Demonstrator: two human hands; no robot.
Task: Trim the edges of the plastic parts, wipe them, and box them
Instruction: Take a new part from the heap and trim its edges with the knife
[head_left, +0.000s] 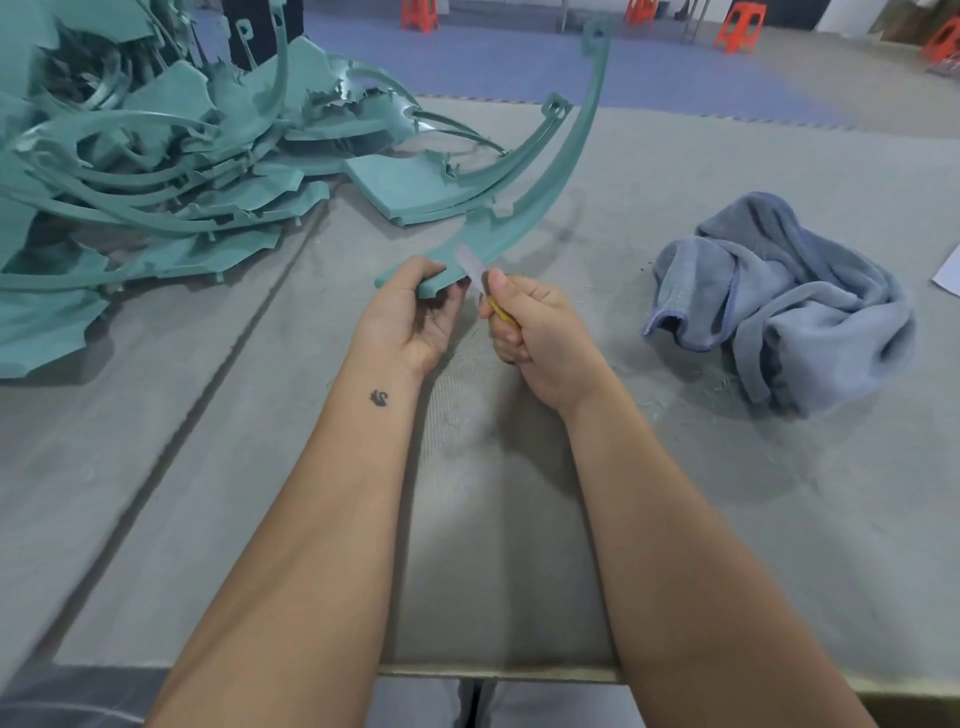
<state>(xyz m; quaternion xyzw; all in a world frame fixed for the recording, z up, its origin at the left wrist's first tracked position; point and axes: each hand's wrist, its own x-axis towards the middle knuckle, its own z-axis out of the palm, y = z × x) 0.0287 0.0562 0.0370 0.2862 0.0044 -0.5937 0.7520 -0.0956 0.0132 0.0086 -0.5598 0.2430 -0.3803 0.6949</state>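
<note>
Two bare forearms reach out from the bottom of my view over the grey desk (727, 519), and I see a small dark mark on the left wrist. My left hand (410, 317) is curled round the near end of a long curved teal plastic part (545, 176), thumb on top and fingers underneath, holding it clear of the desk. My right hand (535, 332) is closed in a fist round the yellow handle of a knife (475, 273), thumb pressed up near the blade; the pale blade lies against the edge of the part just beside my left thumb. From there the part sweeps up and away to the right, ending in a small square loop high in the view. Right of my hands, apart from them, a crumpled blue-grey towel (784, 306) lies on the desk. Further back on the left sits a big heap of teal plastic parts (156, 171), curved strips and flat ragged sheets tangled together. Beyond the desk I make out a grey and blue floor (519, 67) with orange stools (737, 26) standing on it.
</note>
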